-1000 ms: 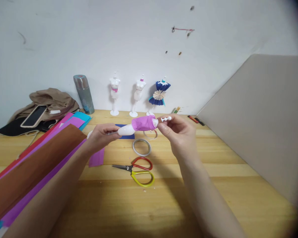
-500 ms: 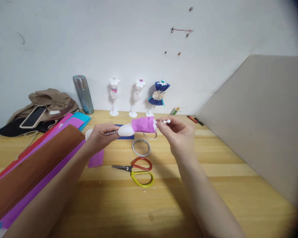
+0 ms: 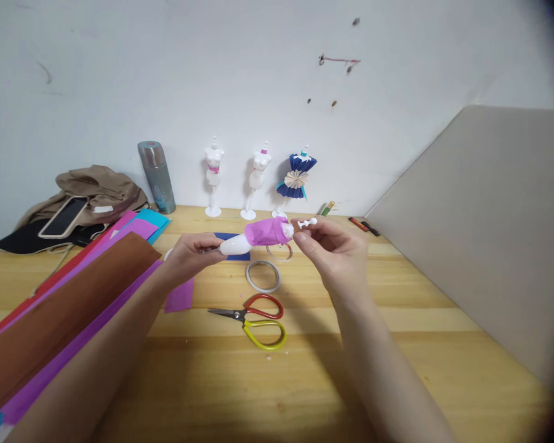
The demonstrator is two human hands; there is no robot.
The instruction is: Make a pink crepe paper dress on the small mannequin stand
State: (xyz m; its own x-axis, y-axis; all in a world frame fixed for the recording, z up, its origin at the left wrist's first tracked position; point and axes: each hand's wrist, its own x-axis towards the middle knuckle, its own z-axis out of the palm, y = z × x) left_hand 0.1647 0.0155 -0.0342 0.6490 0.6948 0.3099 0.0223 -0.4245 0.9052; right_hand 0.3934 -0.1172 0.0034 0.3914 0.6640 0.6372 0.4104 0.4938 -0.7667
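A small white mannequin (image 3: 234, 246) lies sideways in the air above the table, with a pink-purple crepe paper wrap (image 3: 265, 232) round its torso. My left hand (image 3: 191, 255) is closed around its thin stand pole. At the neck end, the thumb and fingers of my right hand (image 3: 335, 246) pinch close to the knobbed top (image 3: 309, 222). A small brown piece (image 3: 297, 226) shows at those fingertips against the neck. Under the mannequin lie a roll of tape (image 3: 263, 276) and scissors (image 3: 244, 317) with red and yellow handles.
Three more small mannequins stand by the wall, one in a blue pleated paper dress (image 3: 296, 178). At left are brown crepe paper (image 3: 69, 307), other coloured sheets, a phone (image 3: 63, 217), a cloth bag (image 3: 99, 191) and a flask (image 3: 157, 176). A grey panel (image 3: 480, 227) slants along the right.
The brown piece now shows at my right fingertips by the neck. The mannequin has turned slightly in my hands, and the paper's upper edge looks more open.
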